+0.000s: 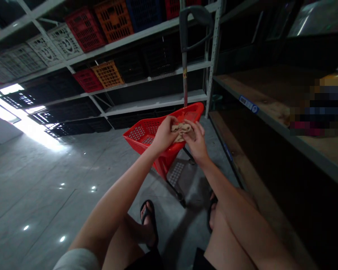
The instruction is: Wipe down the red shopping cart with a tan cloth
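Between my two hands is a crumpled tan cloth point(182, 130), bunched over the near rim of a red plastic shopping basket cart point(160, 150). My left hand point(166, 132) has its fingers closed on the cloth's left side. From the right, my right hand point(196, 139) pinches the same cloth, its fingertips curled over the edge. The cart has perforated walls, dark legs with casters, and a pole with a grey loop handle point(183, 33) rising on its far side. Part of the basket's inside is hidden behind my hands.
Metal shelving point(154, 78) with red, orange point(108, 74), white and dark crates stands ahead. On my right runs a wooden shelf point(267, 90) with a metal edge and a pixelated patch. My sandalled feet point(149, 223) stand on the grey floor point(59, 195) near the cart.
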Action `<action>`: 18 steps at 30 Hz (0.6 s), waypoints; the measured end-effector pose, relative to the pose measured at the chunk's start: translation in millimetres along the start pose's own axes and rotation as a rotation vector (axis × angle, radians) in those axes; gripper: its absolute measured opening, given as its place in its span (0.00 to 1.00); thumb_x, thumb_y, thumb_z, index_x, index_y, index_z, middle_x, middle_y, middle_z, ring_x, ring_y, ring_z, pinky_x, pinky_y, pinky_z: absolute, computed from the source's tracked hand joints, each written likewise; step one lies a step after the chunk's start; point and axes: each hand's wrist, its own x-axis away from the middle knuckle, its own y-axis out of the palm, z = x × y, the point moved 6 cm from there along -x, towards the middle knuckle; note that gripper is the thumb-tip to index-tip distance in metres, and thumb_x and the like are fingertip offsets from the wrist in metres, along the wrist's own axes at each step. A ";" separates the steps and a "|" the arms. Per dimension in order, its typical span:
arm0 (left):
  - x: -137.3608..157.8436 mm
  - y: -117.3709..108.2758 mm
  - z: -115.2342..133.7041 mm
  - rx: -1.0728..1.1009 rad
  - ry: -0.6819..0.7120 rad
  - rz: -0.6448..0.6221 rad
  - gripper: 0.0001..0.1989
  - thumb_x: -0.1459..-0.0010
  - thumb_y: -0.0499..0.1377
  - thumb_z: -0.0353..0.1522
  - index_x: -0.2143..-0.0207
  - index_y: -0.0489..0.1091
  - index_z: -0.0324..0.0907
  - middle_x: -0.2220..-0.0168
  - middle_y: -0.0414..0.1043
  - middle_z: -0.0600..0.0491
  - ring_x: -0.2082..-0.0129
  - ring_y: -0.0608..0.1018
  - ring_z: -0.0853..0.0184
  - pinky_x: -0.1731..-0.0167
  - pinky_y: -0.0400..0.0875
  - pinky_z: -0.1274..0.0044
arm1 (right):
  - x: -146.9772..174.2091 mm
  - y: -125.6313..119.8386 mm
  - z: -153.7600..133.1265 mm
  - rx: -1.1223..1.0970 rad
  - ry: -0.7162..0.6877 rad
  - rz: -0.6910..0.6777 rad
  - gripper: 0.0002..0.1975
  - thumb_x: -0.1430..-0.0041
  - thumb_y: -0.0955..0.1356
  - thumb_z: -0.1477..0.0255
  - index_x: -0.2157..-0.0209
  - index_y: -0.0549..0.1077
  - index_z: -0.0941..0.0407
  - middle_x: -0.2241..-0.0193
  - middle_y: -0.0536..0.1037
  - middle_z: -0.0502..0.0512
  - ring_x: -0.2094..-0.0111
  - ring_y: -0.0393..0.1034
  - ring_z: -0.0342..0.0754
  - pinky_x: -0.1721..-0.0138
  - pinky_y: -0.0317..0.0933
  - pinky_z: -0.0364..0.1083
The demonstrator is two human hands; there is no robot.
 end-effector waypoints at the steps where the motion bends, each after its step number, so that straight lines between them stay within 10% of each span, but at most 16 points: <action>1: 3.1 -0.7 -4.9 0.039 -0.039 -0.046 0.15 0.41 0.65 0.29 0.52 0.71 0.42 0.52 0.79 0.48 0.52 0.80 0.63 0.48 0.76 0.69 | -3.2 -3.3 -1.0 -0.007 -0.011 0.023 0.15 0.35 0.70 0.59 0.49 0.78 0.47 0.49 0.80 0.56 0.37 0.64 0.59 0.31 0.57 0.63; 9: 30.8 0.4 7.1 0.089 -0.080 -0.206 0.30 0.32 0.60 0.38 0.31 0.62 0.42 0.33 0.70 0.41 0.34 0.74 0.57 0.36 0.70 0.65 | 1.1 -25.6 51.4 -0.007 0.190 0.588 0.16 0.50 0.68 0.69 0.58 0.74 0.53 0.55 0.73 0.57 0.52 0.71 0.55 0.44 0.67 0.58; 18: 34.9 8.1 3.2 -0.366 -0.161 -0.243 0.20 0.26 0.51 0.41 0.39 0.76 0.51 0.50 0.84 0.48 0.55 0.85 0.54 0.52 0.77 0.64 | -11.1 -0.1 10.4 0.037 0.003 0.312 0.15 0.43 0.67 0.72 0.54 0.77 0.49 0.54 0.76 0.56 0.48 0.70 0.55 0.38 0.63 0.59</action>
